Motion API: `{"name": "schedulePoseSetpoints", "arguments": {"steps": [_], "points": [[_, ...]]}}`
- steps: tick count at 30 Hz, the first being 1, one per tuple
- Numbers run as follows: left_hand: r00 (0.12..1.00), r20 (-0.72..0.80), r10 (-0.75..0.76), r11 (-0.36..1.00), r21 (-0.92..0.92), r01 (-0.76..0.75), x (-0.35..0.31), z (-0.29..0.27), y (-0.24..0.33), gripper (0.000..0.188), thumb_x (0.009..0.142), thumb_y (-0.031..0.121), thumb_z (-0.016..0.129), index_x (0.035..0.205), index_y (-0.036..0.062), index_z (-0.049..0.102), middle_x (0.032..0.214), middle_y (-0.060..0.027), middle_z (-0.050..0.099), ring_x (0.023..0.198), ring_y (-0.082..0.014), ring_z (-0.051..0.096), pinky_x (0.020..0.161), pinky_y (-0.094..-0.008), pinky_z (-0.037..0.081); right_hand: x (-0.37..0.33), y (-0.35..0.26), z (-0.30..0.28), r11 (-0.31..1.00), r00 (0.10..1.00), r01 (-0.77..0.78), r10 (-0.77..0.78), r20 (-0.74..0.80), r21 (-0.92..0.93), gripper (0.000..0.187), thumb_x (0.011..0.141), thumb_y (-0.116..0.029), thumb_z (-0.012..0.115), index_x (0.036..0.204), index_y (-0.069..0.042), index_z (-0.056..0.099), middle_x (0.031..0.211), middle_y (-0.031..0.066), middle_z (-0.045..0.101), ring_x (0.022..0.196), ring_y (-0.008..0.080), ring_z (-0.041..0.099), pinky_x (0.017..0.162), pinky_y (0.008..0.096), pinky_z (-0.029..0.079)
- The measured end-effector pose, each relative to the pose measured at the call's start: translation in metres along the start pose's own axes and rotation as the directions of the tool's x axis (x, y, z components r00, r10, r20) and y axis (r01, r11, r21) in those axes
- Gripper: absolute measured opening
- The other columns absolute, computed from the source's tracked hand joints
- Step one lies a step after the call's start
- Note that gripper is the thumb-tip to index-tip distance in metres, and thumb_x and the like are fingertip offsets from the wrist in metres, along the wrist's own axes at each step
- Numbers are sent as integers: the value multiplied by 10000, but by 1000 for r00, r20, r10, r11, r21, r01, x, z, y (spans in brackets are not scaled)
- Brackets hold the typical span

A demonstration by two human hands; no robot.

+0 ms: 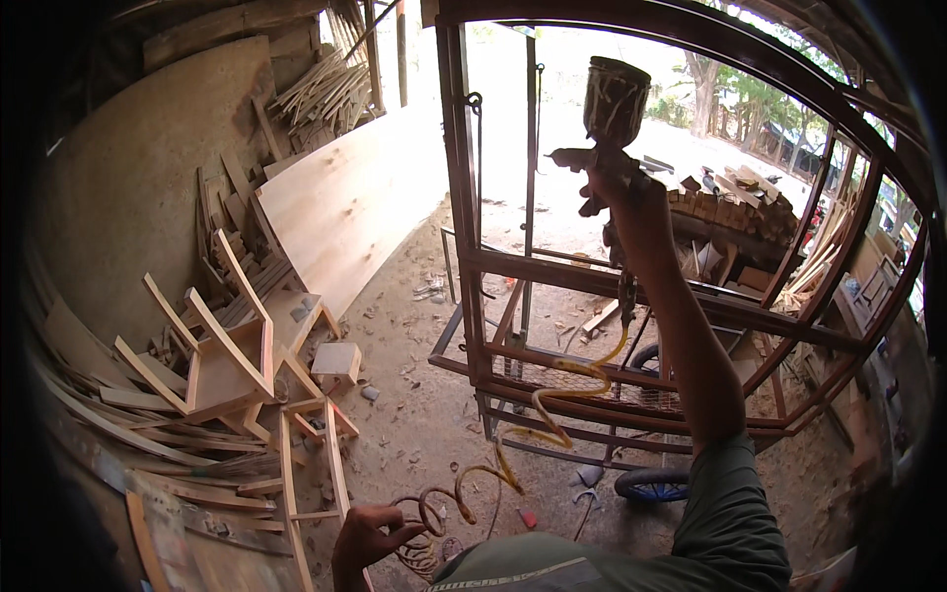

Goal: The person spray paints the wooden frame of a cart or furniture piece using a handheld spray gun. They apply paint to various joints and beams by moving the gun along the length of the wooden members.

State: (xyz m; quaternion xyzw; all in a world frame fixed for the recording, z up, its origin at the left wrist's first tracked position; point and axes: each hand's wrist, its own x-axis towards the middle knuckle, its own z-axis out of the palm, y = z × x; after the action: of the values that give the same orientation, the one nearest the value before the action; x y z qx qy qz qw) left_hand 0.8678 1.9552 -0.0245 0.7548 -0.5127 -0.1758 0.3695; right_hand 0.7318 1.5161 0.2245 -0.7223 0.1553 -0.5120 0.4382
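Observation:
My right hand (631, 197) is raised, wrapped round the grip of a spray gun (602, 163) whose paint-streaked metal cup (617, 99) sits on top. Just behind the gun stands a dark reddish-brown metal frame (459, 178) with curved bars. From the gun's lower end a yellowish coiled air hose (552, 400) hangs down and loops toward the lower left. Low in the view, my left hand (370, 538) is closed, its fingertips against the hose's coils; part of its grip is hidden.
Unfinished wooden chair frames (232, 365) and curved wood strips (148, 434) crowd the left side. A plywood sheet (345, 197) leans behind them. Stacked wood blocks (730, 217) lie beyond the metal frame. A small wheel (651, 483) is below it on the littered dirt floor (395, 444).

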Motion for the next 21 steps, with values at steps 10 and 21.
{"name": "schedulePoseSetpoints", "arguments": {"steps": [10, 21], "points": [[920, 251, 302, 925, -310, -219, -22, -23, 62, 378, 864, 401, 745, 873, 26, 689, 808, -136, 714, 774, -279, 707, 661, -409, 513, 161, 4, -39, 981, 971, 175, -187, -150, -89, 321, 920, -329, 719, 1022, -27, 682, 719, 66, 696, 583, 124, 689, 403, 255, 430], [790, -371, 487, 554, -568, -609, 30, -36, 62, 464, 945, 423, 671, 663, 66, 584, 572, -84, 617, 478, -186, 618, 443, -303, 425, 294, 3, 24, 916, 914, 397, -387, -122, 66, 154, 885, -60, 622, 1037, -40, 614, 710, 52, 612, 531, 134, 582, 429, 275, 494]]}}
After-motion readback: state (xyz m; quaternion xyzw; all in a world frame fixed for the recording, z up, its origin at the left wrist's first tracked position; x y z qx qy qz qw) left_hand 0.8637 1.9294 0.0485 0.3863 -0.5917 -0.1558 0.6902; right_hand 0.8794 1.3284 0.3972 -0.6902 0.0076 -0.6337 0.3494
